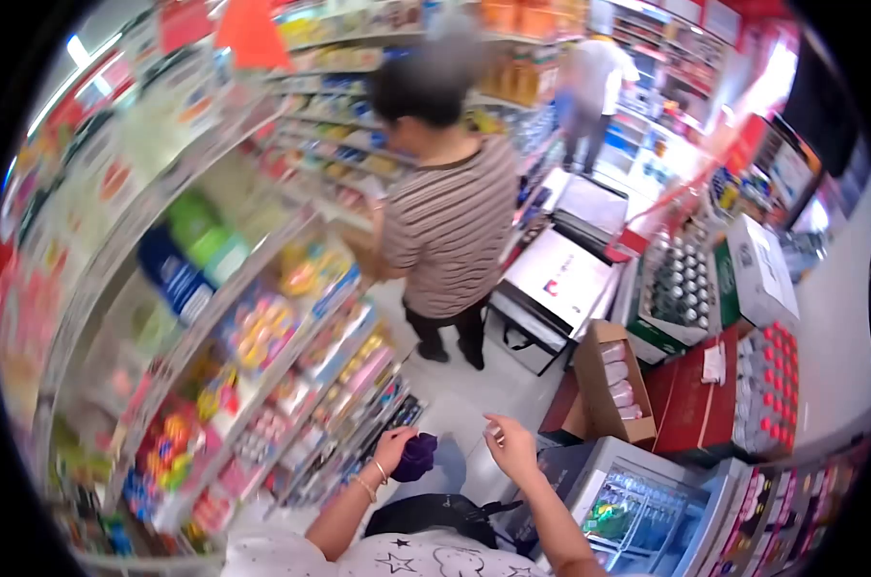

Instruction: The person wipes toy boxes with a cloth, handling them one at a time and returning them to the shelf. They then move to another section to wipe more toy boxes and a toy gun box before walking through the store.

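Near the bottom centre, my left hand [394,450] is closed on a dark purple cloth-like item [415,458], which hangs at the fingers' right side. My right hand [510,445] is raised to the right of it, apart from the purple item, with its fingers partly curled; nothing shows between them. Below and between my hands lies a black bag [434,519] at my waist. The shelves with small colourful packages stand close to the left of my left hand.
A person in a striped shirt [455,226] stands ahead in the aisle. Another person [594,87] is farther back. Tall shelves [262,255] line the left. On the right are a white-topped box [558,277], an open carton [599,385], bottle crates [681,288] and a glass-topped cooler [637,510].
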The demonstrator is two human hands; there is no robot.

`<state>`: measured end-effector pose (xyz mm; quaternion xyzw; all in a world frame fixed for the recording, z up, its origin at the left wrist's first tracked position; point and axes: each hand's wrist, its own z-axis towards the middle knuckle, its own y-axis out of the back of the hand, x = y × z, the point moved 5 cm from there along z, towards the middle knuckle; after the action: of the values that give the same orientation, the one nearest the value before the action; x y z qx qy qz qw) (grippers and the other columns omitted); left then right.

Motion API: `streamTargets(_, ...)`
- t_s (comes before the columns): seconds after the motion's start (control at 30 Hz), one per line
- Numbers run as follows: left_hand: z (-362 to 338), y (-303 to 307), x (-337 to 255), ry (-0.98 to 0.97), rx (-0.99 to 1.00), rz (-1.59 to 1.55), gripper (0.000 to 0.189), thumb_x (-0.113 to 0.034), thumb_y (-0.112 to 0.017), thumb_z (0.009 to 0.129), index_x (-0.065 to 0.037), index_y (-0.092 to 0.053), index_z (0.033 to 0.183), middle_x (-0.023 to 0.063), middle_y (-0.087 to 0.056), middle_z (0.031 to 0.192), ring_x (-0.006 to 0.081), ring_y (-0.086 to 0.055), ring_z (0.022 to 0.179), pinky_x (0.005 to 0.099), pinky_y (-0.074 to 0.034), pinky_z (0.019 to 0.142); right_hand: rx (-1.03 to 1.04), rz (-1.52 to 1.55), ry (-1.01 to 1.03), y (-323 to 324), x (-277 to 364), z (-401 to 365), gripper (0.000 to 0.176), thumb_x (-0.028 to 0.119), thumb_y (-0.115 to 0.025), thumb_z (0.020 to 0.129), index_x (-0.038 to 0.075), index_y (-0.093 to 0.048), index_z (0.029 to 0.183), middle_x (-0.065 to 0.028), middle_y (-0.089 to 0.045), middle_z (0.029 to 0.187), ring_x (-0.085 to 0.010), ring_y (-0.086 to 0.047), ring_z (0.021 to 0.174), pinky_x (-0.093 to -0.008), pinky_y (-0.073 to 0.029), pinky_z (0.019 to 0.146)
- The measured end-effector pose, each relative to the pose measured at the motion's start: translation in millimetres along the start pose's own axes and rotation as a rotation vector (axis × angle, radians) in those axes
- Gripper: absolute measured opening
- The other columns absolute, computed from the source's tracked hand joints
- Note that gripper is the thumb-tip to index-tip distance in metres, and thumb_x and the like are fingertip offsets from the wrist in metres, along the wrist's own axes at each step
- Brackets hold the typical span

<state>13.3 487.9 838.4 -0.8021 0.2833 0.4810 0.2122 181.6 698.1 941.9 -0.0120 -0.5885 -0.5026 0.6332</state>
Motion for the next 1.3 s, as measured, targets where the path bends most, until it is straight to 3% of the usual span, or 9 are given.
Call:
streamTargets(0.17, 86, -23, -71, -0.057, 0.018, -0.103, 0.029, -0.024, -0.061, 0.094, -0.003, -0.064, 0.075, -0.0026, -0.058, 0.072, 0.0075, -0.053, 0.067, 0.0239, -0.042, 0.063, 0.378, -0.122, -0.14, -13, 5, 81, 0.02, 0.029, -0.068, 0.089, 0.01, -0.071, 0.09, -0.009, -0.069, 0.077, -0.0259, -0.065, 0.062, -0.0378, -0.051, 0.057)
streamTargets(0.33, 131, -27, -143, -0.14, 0.06, -0.104, 0.03, -0.027, -0.063, 0.093, -0.006, -0.063, 0.072, -0.0031, -0.058, 0.07, 0.0062, -0.053, 0.066, 0.0232, -0.042, 0.063, 0.187, 0.074, 0.003, 4, 45, 180, 0.015, 0.024, -0.068, 0.088, 0.01, -0.07, 0.094, -0.008, -0.07, 0.082, -0.0234, -0.065, 0.061, -0.0355, -0.051, 0.058)
streamTargets(0.43, 123, -36, -190, -0.117, -0.025, -0.143, 0.03, -0.028, -0.062, 0.094, -0.003, -0.065, 0.077, -0.002, -0.061, 0.073, 0.0076, -0.056, 0.07, 0.0234, -0.045, 0.066, 0.155, 0.184, 0.151, -5, 65, 241, 0.012, 0.015, -0.069, 0.085, 0.01, -0.068, 0.096, -0.0065, -0.069, 0.084, -0.0203, -0.066, 0.063, -0.0332, -0.052, 0.06)
streamTargets(0.57, 148, -17, -167, -0.286, -0.209, -0.02, 0.03, -0.028, -0.062, 0.094, 0.0, -0.072, 0.096, 0.002, -0.07, 0.085, 0.0092, -0.06, 0.075, 0.0265, -0.049, 0.069, 0.26, 0.331, 0.536, -20, 149, 316, 0.013, 0.005, -0.069, 0.083, 0.006, -0.067, 0.096, -0.0088, -0.067, 0.085, -0.0197, -0.067, 0.069, -0.0298, -0.053, 0.062)
streamTargets(0.6, 161, -10, -145, -0.292, -0.26, -0.034, 0.03, -0.027, -0.062, 0.094, 0.001, -0.072, 0.097, 0.0019, -0.071, 0.085, 0.0093, -0.06, 0.074, 0.0258, -0.049, 0.07, 0.303, 0.406, 0.58, -23, 174, 329, 0.013, 0.006, -0.069, 0.083, 0.006, -0.068, 0.096, -0.0088, -0.067, 0.085, -0.0201, -0.067, 0.071, -0.0305, -0.054, 0.063)
streamTargets(0.7, 148, -14, -153, -0.23, -0.341, -0.151, 0.024, -0.021, -0.062, 0.093, 0.001, -0.07, 0.087, 0.0004, -0.068, 0.083, 0.0075, -0.058, 0.074, 0.0234, -0.047, 0.072, 0.267, 0.46, 0.861, -33, 223, 352, 0.022, 0.003, -0.073, 0.082, 0.007, -0.07, 0.103, -0.0059, -0.063, 0.077, -0.0149, -0.059, 0.063, -0.028, -0.048, 0.057)
streamTargets(0.8, 130, -20, -160, -0.254, -0.452, -0.215, 0.024, -0.021, -0.062, 0.093, 0.002, -0.07, 0.089, -0.0004, -0.068, 0.085, 0.0069, -0.058, 0.078, 0.0225, -0.046, 0.074, 0.309, 0.455, 1.13, -36, 295, 371, 0.028, 0.011, -0.072, 0.084, 0.013, -0.069, 0.112, -0.0052, -0.059, 0.075, -0.0182, -0.056, 0.059, -0.0307, -0.046, 0.054)
streamTargets(1.0, 97, -30, -150, -0.251, -0.68, -0.352, 0.024, -0.022, -0.063, 0.093, 0.001, -0.07, 0.091, -0.0013, -0.065, 0.085, 0.0068, -0.056, 0.08, 0.022, -0.045, 0.077, 0.368, 0.119, 1.286, -97, 365, 397, 0.026, 0.034, -0.056, 0.094, 0.017, -0.069, 0.108, -0.0108, -0.069, 0.083, -0.0305, -0.067, 0.076, -0.0437, -0.051, 0.061)
streamTargets(1.3, 74, -34, -127, -0.293, -0.822, -0.46, 0.023, -0.021, -0.064, 0.092, 0.0, -0.071, 0.093, -0.0011, -0.066, 0.087, 0.0079, -0.059, 0.08, 0.023, -0.047, 0.078, 0.444, 0.084, 1.296, -98, 376, 390, 0.029, 0.037, -0.054, 0.095, 0.013, -0.069, 0.099, -0.0126, -0.07, 0.083, -0.0329, -0.067, 0.08, -0.0449, -0.052, 0.067)
